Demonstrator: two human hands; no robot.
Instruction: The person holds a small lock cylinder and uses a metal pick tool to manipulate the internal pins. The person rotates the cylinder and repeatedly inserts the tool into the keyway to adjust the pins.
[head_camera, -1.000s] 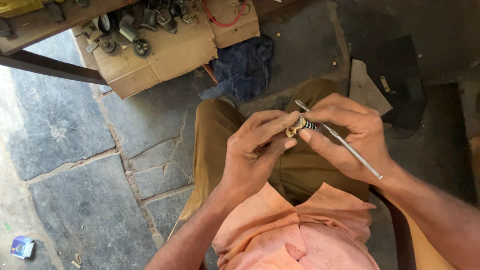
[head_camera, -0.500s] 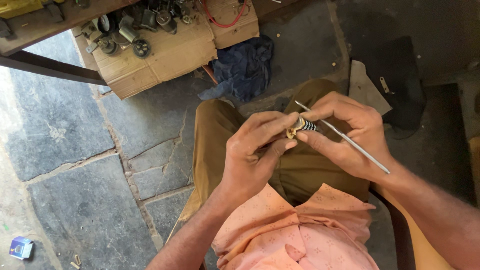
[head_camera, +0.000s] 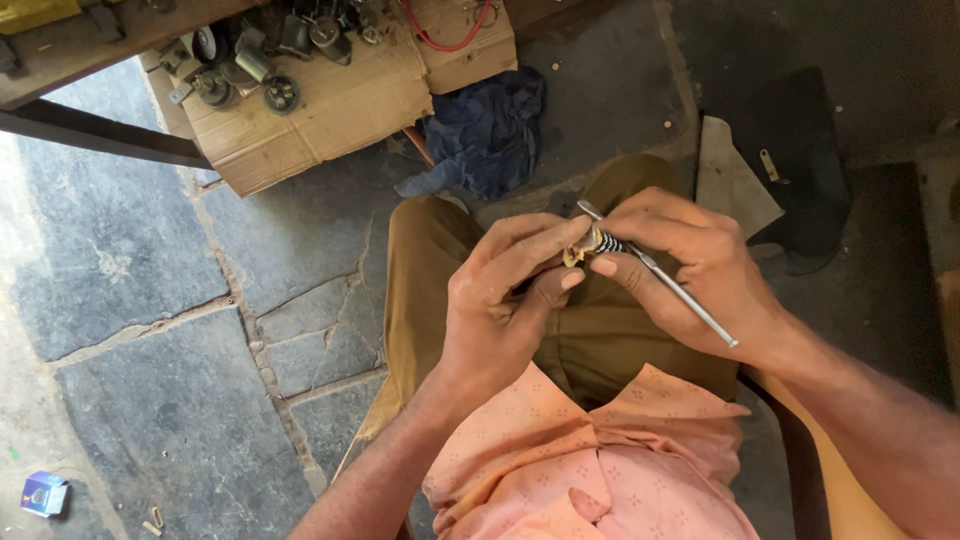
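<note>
Upper left: cardboard box (head_camera: 330, 110) w/ metal parts. Centre: left hand (head_camera: 500, 310), fingers pinched on a small brass part (head_camera: 580, 250), held over the lap. Right of centre: right hand (head_camera: 690, 270) closed on same part & thin metal rod (head_camera: 670, 288).

Stone floor with workshop clutter around the seated person

A flattened cardboard sheet (head_camera: 330, 110) lies at the top edge of the slab floor (head_camera: 150, 420), carrying dark metal parts (head_camera: 250, 60) at its left end and a loop of red wire (head_camera: 455, 25) at its right. A crumpled dark blue cloth (head_camera: 485, 135) sits just beside the cardboard's right corner. A small blue box (head_camera: 44, 494) rests near the floor's bottom left corner.
</note>
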